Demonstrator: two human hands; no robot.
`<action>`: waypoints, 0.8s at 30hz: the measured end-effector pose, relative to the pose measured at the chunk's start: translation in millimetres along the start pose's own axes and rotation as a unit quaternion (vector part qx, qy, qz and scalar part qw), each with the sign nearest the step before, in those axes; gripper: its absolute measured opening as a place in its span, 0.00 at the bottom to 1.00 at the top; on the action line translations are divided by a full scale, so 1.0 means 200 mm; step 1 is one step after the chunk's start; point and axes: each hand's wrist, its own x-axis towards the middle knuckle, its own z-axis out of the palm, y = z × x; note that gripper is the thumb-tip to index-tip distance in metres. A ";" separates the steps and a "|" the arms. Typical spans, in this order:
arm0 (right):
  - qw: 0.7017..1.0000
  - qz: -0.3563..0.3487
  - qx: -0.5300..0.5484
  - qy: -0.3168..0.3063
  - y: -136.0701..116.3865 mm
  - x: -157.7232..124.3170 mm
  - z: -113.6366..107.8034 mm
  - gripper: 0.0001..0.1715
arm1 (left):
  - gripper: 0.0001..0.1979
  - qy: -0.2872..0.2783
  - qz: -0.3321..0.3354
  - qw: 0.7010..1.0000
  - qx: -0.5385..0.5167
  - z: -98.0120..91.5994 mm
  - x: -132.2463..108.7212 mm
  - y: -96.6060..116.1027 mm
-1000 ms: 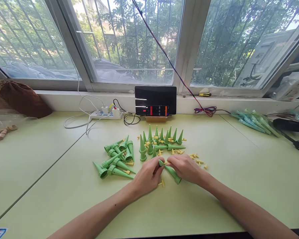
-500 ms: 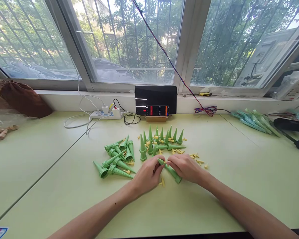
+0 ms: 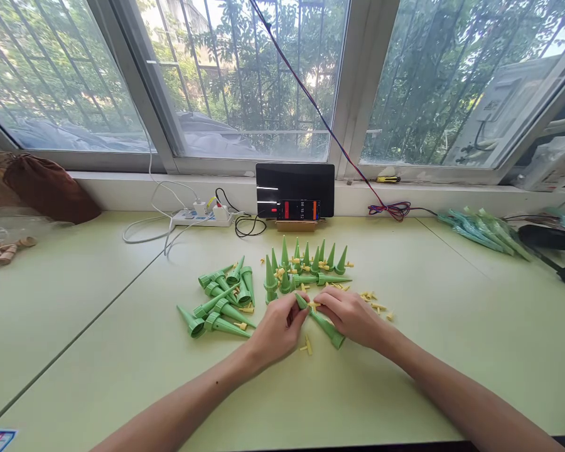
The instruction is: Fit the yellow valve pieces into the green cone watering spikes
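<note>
My left hand [image 3: 281, 323] is closed around a green plastic watering spike [image 3: 301, 301], its pointed tip showing above the fingers. Fingers of my right hand [image 3: 351, 314] pinch a small yellow valve [image 3: 313, 305] at the side of that spike; whether it is seated in the spike I cannot tell. Under my right hand lies another green spike [image 3: 329, 331], partly covered. A loose yellow valve [image 3: 307, 344] rests on the table just below my hands. Behind them, several green spikes [image 3: 284, 251] stand upright with yellow valves at their sides.
Left of my hands is a pile of green spikes [image 3: 221, 304]. More yellow valves [image 3: 377, 307] lie to the right. A phone with a timer [image 3: 299, 209] leans against a dark tablet [image 3: 292, 179]. A power strip [image 3: 202, 218] with cables sits at the back left of the table [image 3: 122, 351].
The held spike's tip has tilted up and left, and the yellow valve in my right fingers shows more clearly. Both hands stay in nearly the same place.
</note>
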 end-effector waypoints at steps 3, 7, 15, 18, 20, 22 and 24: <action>1.000 -0.001 -0.008 -0.011 0.00 0.00 0.00 0.16 | 0.05 -0.002 0.011 1.000 0.015 0.01 -0.01 -0.01; 0.999 0.000 -0.021 -0.027 0.01 -0.01 0.00 0.18 | 0.05 -0.009 0.027 0.999 0.033 0.00 -0.02 -0.01; 0.999 -0.006 -0.021 -0.043 0.02 -0.02 0.02 0.18 | 0.05 -0.026 0.038 0.998 0.041 0.00 -0.02 -0.02; 0.999 -0.002 -0.027 -0.045 0.02 -0.02 0.02 0.19 | 0.06 -0.028 0.042 0.998 0.037 0.00 -0.02 -0.02; 0.999 0.001 -0.027 -0.046 0.02 -0.02 0.02 0.20 | 0.06 -0.030 0.045 0.998 0.034 0.00 -0.02 -0.02; 0.999 0.003 -0.026 -0.046 0.02 -0.01 0.02 0.21 | 0.06 -0.030 0.047 0.998 0.032 0.00 -0.02 -0.02; 0.999 0.005 -0.024 -0.047 0.02 -0.01 0.02 0.21 | 0.06 -0.030 0.048 0.998 0.032 0.00 -0.03 -0.02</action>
